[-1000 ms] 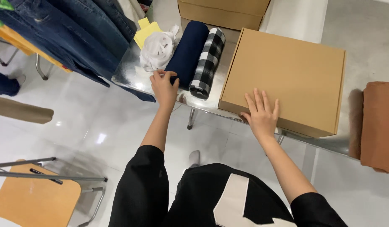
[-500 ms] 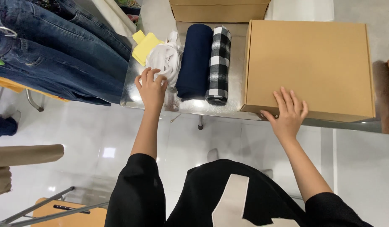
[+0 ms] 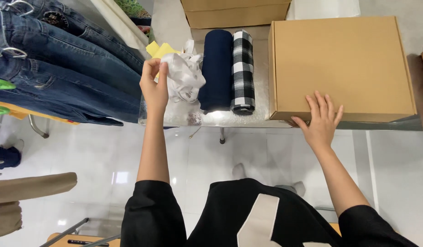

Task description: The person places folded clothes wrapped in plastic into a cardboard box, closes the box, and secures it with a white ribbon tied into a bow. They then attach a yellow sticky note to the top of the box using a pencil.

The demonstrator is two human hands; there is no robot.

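Currently the left hand [image 3: 155,87] pinches a crumpled white plastic bag [image 3: 184,77] near the tabletop's [image 3: 262,118] front-left corner, beside a navy fabric roll [image 3: 216,68]; the right hand [image 3: 322,120] lies flat, fingers spread, on the closed cardboard box [image 3: 342,66] at its front edge.

- The scene is bright and evenly lit, with soft white light from above.
- The glossy floor [image 3: 248,151] shows pale reflections, the strongest at 8 o'clock.
- The metal table [image 3: 207,120] edge gives small glare near the centre.
- Shadows are weak and short.
- The picture is sharp at the centre; lines bend a little toward the edges, and the cardboard box [image 3: 344,59] at 2 o'clock looks slightly warped.
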